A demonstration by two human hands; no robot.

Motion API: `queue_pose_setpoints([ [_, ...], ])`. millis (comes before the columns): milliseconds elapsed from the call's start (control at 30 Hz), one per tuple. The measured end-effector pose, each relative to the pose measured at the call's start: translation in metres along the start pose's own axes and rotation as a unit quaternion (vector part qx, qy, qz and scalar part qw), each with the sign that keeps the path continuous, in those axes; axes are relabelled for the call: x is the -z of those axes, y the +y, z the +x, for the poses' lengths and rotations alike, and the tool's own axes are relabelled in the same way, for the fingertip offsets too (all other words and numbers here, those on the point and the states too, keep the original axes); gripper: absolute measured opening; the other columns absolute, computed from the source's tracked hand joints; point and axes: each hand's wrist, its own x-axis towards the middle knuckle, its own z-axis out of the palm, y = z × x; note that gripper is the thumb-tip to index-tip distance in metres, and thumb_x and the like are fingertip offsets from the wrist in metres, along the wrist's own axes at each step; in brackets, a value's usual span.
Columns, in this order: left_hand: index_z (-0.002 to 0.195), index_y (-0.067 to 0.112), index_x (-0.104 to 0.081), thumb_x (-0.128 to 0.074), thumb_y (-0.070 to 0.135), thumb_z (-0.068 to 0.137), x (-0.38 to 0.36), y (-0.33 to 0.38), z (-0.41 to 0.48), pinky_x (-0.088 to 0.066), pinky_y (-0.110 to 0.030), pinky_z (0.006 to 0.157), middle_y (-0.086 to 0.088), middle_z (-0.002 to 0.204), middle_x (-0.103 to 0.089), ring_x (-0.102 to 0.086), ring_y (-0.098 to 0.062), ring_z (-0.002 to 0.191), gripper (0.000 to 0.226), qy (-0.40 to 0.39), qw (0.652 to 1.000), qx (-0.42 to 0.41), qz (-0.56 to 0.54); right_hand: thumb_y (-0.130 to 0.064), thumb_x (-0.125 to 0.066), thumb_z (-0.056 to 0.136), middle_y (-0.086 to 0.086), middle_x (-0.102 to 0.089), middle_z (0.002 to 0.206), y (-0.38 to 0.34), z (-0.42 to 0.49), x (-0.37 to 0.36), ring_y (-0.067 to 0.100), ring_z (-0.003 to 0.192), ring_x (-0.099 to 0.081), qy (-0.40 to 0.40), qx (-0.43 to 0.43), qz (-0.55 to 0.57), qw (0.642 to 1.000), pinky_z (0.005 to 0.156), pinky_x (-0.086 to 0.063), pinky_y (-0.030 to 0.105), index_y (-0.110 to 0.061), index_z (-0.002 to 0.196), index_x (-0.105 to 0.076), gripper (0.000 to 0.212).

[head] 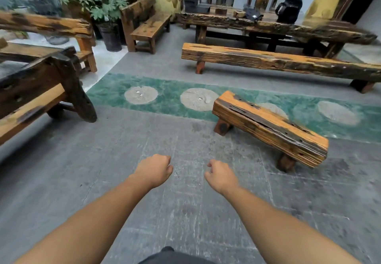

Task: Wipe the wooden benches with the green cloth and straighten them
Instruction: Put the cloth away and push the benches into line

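Both hands out front at lower centre, backs up. Left hand (153, 169) has its fingers curled under into a fist, gripping nothing. Right hand (220, 174) is the same, fingers clenched and holding nothing. The hands are close together but apart, over grey floor (103, 181).

Short bench (268, 127) sits centre right, skewed, its far end over the green floor strip (169, 98). Long bench (278, 61) is upper right, parallel to the wooden worktop (268, 26) behind it. A black bag (288, 8) stands on that worktop. Backed bench (150, 28) is at upper centre, beside a potted plant (103, 5). A dark bench (31, 90) is at the left edge.
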Motion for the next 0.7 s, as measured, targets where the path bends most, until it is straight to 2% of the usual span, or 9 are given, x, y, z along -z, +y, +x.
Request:
queue_pose_setpoints([
  [167,0.106,0.011,-0.055,-0.041,0.036,0.100,0.044,-0.015,0.130,-0.047,-0.038,0.072,-0.015,0.104,-0.065,-0.062,-0.036,0.093,0.030,-0.012,1.000,-0.027,0.010,-0.030,-0.048,0.093,0.008,-0.062,0.126,-0.021,0.115,0.031,0.027,0.112,-0.060,0.023,-0.027,0.026,0.999,0.087,-0.048,0.036,-0.014,0.135,-0.053,0.045],
  [333,0.104,0.011,-0.056,-0.041,0.036,0.100,0.065,-0.034,0.279,-0.047,-0.037,0.069,-0.014,0.101,-0.065,-0.062,-0.035,0.090,0.029,-0.029,0.998,-0.054,0.030,-0.028,-0.050,0.095,0.011,-0.059,0.132,-0.018,0.249,0.040,0.027,0.118,-0.058,-0.002,-0.049,0.021,0.999,0.091,-0.047,0.034,-0.014,0.134,-0.052,0.042],
  [567,0.099,0.012,-0.057,-0.042,0.037,0.099,0.099,-0.068,0.514,-0.051,-0.038,0.073,-0.012,0.100,-0.065,-0.062,-0.034,0.089,0.030,-0.036,0.999,-0.024,0.026,-0.030,-0.050,0.095,0.015,-0.064,0.117,-0.023,0.493,0.104,0.035,0.110,-0.061,-0.010,-0.055,0.018,0.998,0.089,-0.052,0.041,-0.010,0.116,-0.055,0.029],
  [700,0.099,0.011,-0.057,-0.043,0.037,0.099,0.128,-0.075,0.622,-0.053,-0.039,0.075,-0.012,0.099,-0.066,-0.062,-0.033,0.091,0.029,-0.045,0.998,-0.035,0.022,-0.031,-0.050,0.092,0.015,-0.067,0.116,-0.039,0.598,0.151,0.035,0.107,-0.063,-0.004,-0.070,0.029,0.997,0.086,-0.054,0.041,-0.011,0.118,-0.058,0.033],
])
